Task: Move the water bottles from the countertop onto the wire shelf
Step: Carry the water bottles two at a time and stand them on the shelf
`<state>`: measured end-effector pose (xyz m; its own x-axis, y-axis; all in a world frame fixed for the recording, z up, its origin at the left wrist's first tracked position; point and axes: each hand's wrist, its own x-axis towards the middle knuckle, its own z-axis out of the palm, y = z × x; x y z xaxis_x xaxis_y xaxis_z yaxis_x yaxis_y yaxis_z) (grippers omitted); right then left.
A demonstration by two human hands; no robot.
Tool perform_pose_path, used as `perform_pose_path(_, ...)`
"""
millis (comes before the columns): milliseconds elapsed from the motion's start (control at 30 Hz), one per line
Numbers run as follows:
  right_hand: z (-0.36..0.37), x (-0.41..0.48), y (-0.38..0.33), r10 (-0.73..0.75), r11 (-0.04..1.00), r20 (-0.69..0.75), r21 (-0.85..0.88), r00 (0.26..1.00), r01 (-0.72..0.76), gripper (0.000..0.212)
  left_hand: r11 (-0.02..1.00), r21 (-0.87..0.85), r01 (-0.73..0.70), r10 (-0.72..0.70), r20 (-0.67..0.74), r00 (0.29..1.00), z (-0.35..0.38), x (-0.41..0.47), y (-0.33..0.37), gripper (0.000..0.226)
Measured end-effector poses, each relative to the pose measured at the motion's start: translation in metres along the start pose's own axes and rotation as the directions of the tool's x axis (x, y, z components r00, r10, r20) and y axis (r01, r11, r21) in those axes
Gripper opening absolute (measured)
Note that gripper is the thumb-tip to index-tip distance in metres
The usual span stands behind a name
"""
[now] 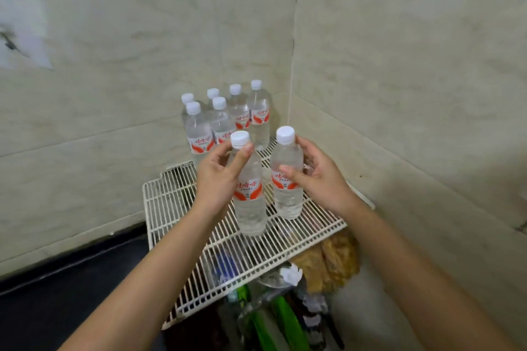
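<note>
My left hand [218,177] grips a clear water bottle [249,208] with a white cap and red-and-white label, its base on or just above the white wire shelf [176,208]. To its right, my right hand [319,177] holds a second, matching bottle [287,199] upright over the shelf. Both hands wrap the bottles near the shoulder. Several more of the same bottles [225,120] stand in a cluster at the back of the shelf, in the corner of the tiled walls.
Tiled walls [399,94] close in behind and to the right of the shelf. A dark countertop [71,288] lies at lower left. Under and in front of the shelf sit green items [288,322], crumpled plastic and a brownish bag [328,262].
</note>
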<state>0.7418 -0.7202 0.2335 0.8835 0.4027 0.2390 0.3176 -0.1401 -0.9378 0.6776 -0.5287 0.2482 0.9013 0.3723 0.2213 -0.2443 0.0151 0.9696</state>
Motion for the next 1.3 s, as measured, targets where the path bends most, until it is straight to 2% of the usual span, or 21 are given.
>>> perform_pose_path(100, -0.027, 0.051, 0.016, 0.009, 1.000, 0.078, 0.002, 0.997, -0.010, 0.065, 0.981, 0.183, -0.068, 0.073, -0.018, 0.997, 0.025, 0.040, -0.007, 0.041)
perform_pose_path(167, -0.040, 0.081, 0.026, 0.010, 1.000, 0.135, -0.016, 0.991, -0.008, 0.069, 0.956, 0.282, -0.077, 0.087, -0.023, 0.996, 0.038, 0.063, -0.013, 0.037)
perform_pose_path(367, -0.063, 0.136, 0.049, 0.051, 0.999, 0.223, -0.019, 0.974, -0.048, 0.069, 0.902, 0.432, 0.005, 0.008, -0.028, 1.000, 0.052, 0.103, -0.025, 0.041)
perform_pose_path(433, -0.069, 0.143, 0.044, 0.059, 0.998, 0.214, -0.049, 0.975, -0.049, 0.063, 0.864, 0.503, -0.024, 0.024, 0.005, 1.000, 0.050, 0.113, -0.021, 0.044)
perform_pose_path(500, -0.072, 0.150, 0.037, 0.043, 0.982, 0.161, -0.189, 0.986, -0.012, 0.055, 0.811, 0.580, -0.076, 0.040, 0.073, 0.996, 0.046, 0.122, -0.016, 0.048)
perform_pose_path(600, -0.073, 0.160, 0.029, -0.030, 0.925, 0.034, -0.378, 0.999, 0.041, 0.040, 0.747, 0.656, -0.106, -0.001, 0.161, 0.987, 0.042, 0.137, -0.008, 0.041)
perform_pose_path(733, -0.072, 0.178, 0.020, -0.090, 0.854, 0.051, -0.511, 0.995, 0.103, 0.032, 0.644, 0.751, -0.148, 0.031, 0.167, 0.985, 0.039, 0.161, 0.000, 0.029)
perform_pose_path(900, -0.064, 0.201, 0.019, -0.087, 0.861, 0.034, -0.500, 0.996, 0.093, 0.034, 0.531, 0.833, -0.157, 0.078, 0.136, 0.988, 0.031, 0.184, 0.005, 0.034)
perform_pose_path(1033, -0.041, 0.227, 0.020, -0.080, 0.907, 0.061, -0.410, 0.995, 0.098, 0.031, 0.410, 0.898, -0.159, 0.115, 0.122, 0.986, 0.026, 0.201, 0.012, 0.041)
perform_pose_path(1200, -0.011, 0.254, 0.027, -0.124, 0.911, 0.097, -0.383, 0.988, 0.152, 0.027, 0.282, 0.953, -0.107, 0.088, 0.086, 0.992, 0.018, 0.217, 0.016, 0.040)
perform_pose_path(1233, -0.007, 0.255, 0.031, -0.137, 0.900, 0.109, -0.402, 0.985, 0.169, 0.028, 0.276, 0.956, -0.099, 0.074, 0.081, 0.994, 0.015, 0.218, 0.014, 0.041)
perform_pose_path(1300, -0.004, 0.254, 0.038, -0.146, 0.886, 0.114, -0.427, 0.983, 0.181, 0.032, 0.329, 0.940, -0.090, 0.057, 0.075, 0.996, 0.013, 0.216, 0.008, 0.043)
